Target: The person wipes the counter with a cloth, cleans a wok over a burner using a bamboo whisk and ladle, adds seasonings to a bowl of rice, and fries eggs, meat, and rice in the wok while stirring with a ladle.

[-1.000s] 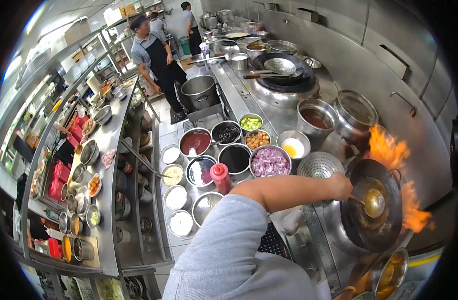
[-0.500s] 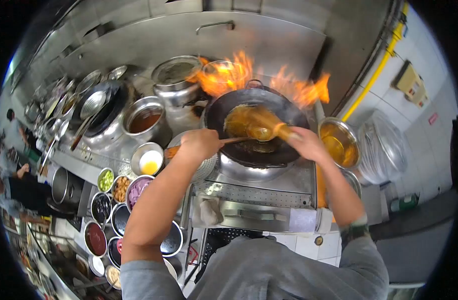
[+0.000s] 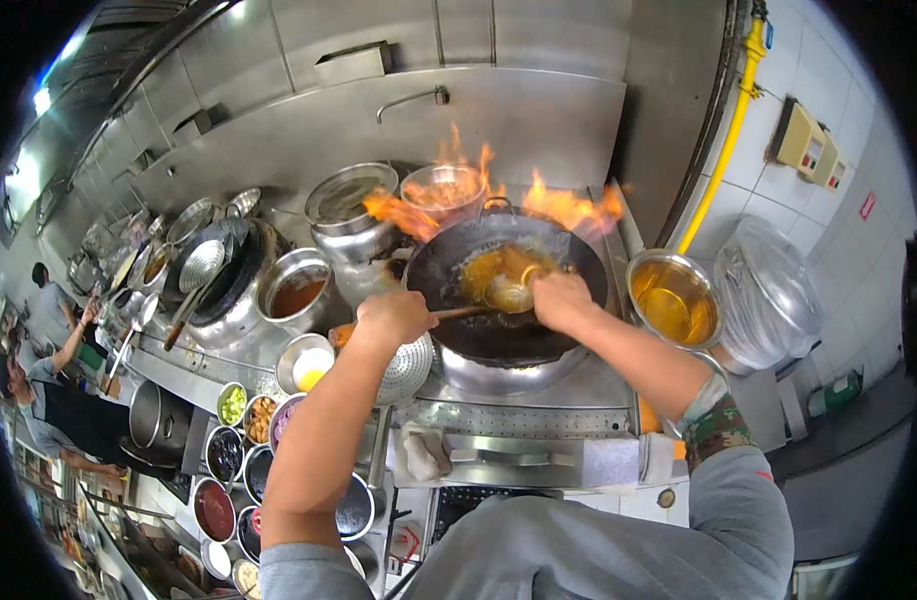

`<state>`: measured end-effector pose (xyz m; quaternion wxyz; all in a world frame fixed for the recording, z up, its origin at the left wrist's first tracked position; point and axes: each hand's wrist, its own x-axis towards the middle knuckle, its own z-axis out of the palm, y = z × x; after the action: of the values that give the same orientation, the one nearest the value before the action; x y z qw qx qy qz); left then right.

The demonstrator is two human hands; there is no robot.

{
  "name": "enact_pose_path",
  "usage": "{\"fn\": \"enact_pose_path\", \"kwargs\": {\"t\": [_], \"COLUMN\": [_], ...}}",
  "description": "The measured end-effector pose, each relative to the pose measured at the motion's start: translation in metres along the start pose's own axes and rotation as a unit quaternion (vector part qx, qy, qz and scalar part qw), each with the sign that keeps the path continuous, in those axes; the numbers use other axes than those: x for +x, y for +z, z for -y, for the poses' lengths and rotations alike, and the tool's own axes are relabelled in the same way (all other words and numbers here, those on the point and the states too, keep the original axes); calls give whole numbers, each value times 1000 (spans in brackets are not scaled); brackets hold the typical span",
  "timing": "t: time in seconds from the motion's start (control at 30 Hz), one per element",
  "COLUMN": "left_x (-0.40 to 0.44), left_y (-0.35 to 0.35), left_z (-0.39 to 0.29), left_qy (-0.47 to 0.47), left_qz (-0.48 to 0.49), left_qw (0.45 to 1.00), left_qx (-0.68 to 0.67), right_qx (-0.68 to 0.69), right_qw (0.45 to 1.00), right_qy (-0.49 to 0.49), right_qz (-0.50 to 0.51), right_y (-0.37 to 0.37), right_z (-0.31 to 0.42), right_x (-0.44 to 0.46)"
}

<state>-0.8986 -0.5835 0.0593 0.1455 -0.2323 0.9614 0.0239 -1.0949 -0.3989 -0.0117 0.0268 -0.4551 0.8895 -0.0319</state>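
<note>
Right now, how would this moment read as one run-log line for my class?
left hand: gripping ladle | right hand: holding brush in wok | ladle: bowl inside wok | flames: beyond wok's far rim

bright, with strong fisheye distortion

Wok (image 3: 581,262), flames (image 3: 576,209) and stockpot (image 3: 148,415) show a commercial kitchen.

One left hand (image 3: 392,318), one right hand (image 3: 560,298) — two in all, one held ladle (image 3: 465,312), one flame-backed wok (image 3: 568,265), two perforated strainers (image 3: 408,368) left, one bowl (image 3: 716,312) of golden liquid right, one yellow pipe (image 3: 726,150) far right
</note>
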Motion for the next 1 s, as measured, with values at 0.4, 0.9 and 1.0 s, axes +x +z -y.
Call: {"fn": "enact_pose_path", "kwargs": {"t": [0.4, 0.9, 1.0], "left_x": [3, 25, 31], "left_y": [-43, -45, -43], "left_z": [-29, -36, -29], "left_qy": [-37, -12, -46], "left_qz": [9, 71, 136], "left_qw": [994, 996, 990], "left_qx": [100, 48, -19], "right_qx": [38, 47, 54], "right_qw": [999, 996, 998], "right_qy": [1, -32, 2], "right_qz": [19, -66, -30], "right_y": [-1, 20, 12], "right_z": [-31, -42, -49], "right_x": [-29, -16, -25]}}
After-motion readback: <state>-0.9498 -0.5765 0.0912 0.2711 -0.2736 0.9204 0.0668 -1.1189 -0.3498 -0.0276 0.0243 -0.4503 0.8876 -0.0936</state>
